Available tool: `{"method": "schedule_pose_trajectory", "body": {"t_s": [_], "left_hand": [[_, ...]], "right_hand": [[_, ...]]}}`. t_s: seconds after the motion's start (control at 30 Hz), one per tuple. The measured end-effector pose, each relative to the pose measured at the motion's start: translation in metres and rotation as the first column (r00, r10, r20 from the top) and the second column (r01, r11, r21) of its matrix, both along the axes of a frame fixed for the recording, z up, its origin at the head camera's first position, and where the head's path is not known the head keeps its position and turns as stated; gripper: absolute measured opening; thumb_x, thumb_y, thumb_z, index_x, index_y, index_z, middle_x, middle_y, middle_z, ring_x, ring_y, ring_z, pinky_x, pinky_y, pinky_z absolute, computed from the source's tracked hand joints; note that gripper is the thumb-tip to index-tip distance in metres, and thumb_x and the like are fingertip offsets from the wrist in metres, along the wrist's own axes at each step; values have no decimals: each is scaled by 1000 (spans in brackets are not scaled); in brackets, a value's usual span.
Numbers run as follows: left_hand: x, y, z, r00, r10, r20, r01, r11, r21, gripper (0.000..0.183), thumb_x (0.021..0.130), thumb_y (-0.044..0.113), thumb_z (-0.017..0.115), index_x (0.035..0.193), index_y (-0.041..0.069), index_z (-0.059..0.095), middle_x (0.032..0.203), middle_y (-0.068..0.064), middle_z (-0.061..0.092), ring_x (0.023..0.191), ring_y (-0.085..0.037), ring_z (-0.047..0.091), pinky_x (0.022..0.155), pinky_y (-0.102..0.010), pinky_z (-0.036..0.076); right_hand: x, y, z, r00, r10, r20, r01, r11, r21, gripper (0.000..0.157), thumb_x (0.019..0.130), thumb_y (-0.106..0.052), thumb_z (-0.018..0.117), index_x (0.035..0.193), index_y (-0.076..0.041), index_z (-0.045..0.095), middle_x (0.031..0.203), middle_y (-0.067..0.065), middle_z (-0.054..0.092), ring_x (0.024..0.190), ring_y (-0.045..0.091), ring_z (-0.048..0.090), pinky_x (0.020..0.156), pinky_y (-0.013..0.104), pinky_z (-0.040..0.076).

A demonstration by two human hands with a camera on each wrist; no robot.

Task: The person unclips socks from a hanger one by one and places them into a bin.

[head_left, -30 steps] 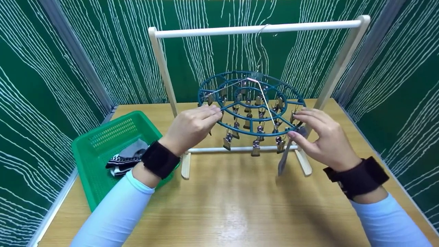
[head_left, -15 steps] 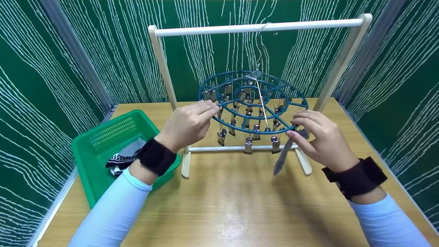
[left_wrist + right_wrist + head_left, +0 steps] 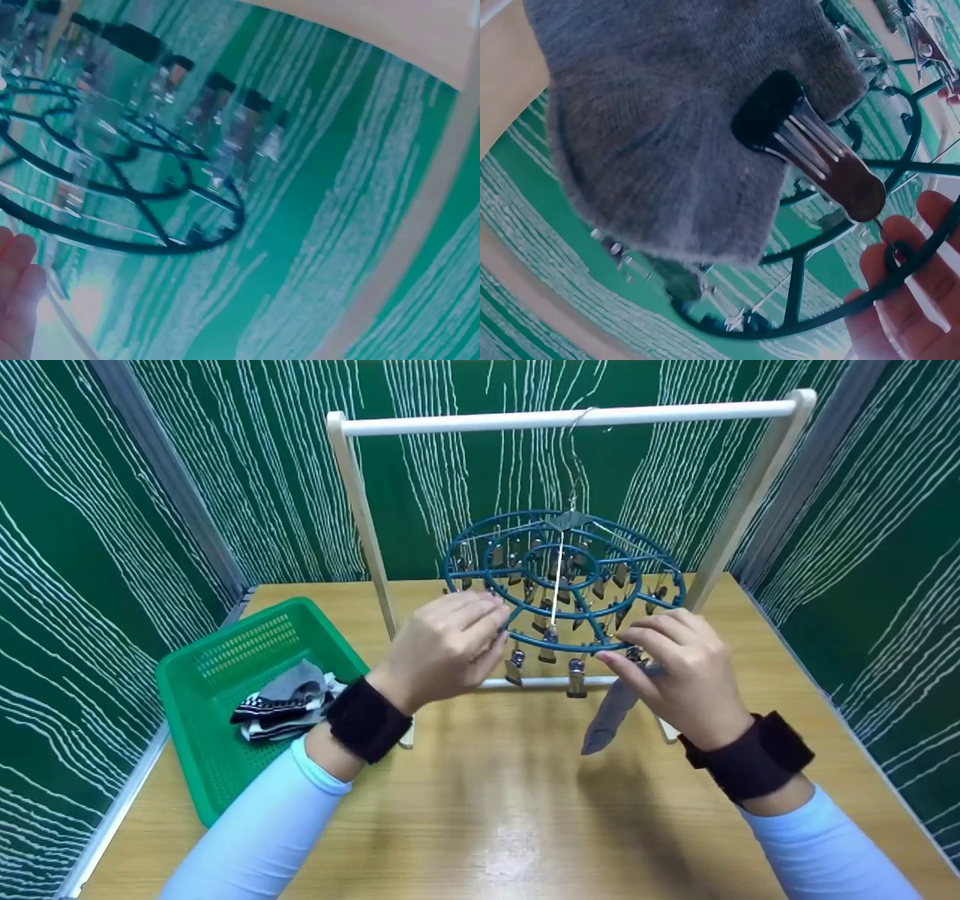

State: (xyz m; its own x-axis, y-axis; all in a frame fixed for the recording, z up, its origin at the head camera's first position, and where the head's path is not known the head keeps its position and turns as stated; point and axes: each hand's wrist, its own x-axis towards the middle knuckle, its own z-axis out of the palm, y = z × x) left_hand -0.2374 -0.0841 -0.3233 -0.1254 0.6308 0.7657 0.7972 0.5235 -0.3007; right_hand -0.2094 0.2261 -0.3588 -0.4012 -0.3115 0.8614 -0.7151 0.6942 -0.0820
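Observation:
A round dark teal clip hanger (image 3: 577,648) with several metal clips hangs by its hook. At its front right rim is my right hand (image 3: 682,675), thumb and fingers pinching the ring. Beside that hand a grey sock (image 3: 611,716) dangles. In the right wrist view one metal clip (image 3: 821,157) bites the sock's fabric, and my fingertips (image 3: 907,285) lie against the rim. My left hand (image 3: 450,652) is at the front left of the ring, fingers bent loosely. In the left wrist view its fingertips (image 3: 19,259) appear next to the rim with nothing between them.
The hook hangs on the white bar (image 3: 487,423) of a wooden stand (image 3: 360,510). On the left of the table (image 3: 465,825) sits a green basket (image 3: 184,735) with grey and black-and-white fabric pieces (image 3: 289,701). Green walls with white streaks (image 3: 277,472) enclose the table.
The hanger has turned, its front rim shifting left and its white cord swinging left. My right hand and the sock have moved left with it. My left hand has shifted slightly right.

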Motion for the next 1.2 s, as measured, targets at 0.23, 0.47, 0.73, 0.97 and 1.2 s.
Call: {"method": "schedule_pose_trajectory", "body": {"t_s": [0.23,0.47,0.73,0.97,1.2], "left_hand": [[5,15,-3,998,34,-46,-36,999,-22,30,98,30,82,107,1,81,102,-11,84,95,-25,82,92,-37,67],[7,16,-7,988,114,-102,-119,992,-44,30,97,31,84,106,2,82,100,-10,84,90,-23,81,86,-34,67],[5,12,-13,974,173,-144,-181,982,-47,22,96,21,84,105,1,83,98,-10,85,88,-22,83,82,-33,68],[2,4,-14,968,189,-163,-196,980,-31,19,94,16,85,102,-1,81,97,-11,84,93,-23,83,85,-33,68],[-2,-8,-13,966,212,-146,-220,975,-40,21,96,15,83,105,-3,81,100,-15,84,96,-26,84,86,-35,68]], "right_hand": [[3,-20,-1,999,24,-41,-25,999,-35,58,103,-53,69,84,1,80,78,16,76,74,34,61,69,44,43],[4,-34,1,998,16,-60,-19,999,-48,61,103,-54,70,79,2,79,73,16,75,68,32,57,64,43,42],[5,-45,2,998,17,-53,-20,998,-63,61,102,-54,71,80,2,79,74,17,76,68,32,57,62,43,43],[10,-46,8,998,53,-34,-56,995,-82,52,102,-49,73,95,2,80,91,18,79,83,36,65,74,46,51],[22,-43,12,996,84,-42,-90,981,-171,33,99,-28,82,112,2,79,108,23,76,97,41,64,89,42,49]]}}
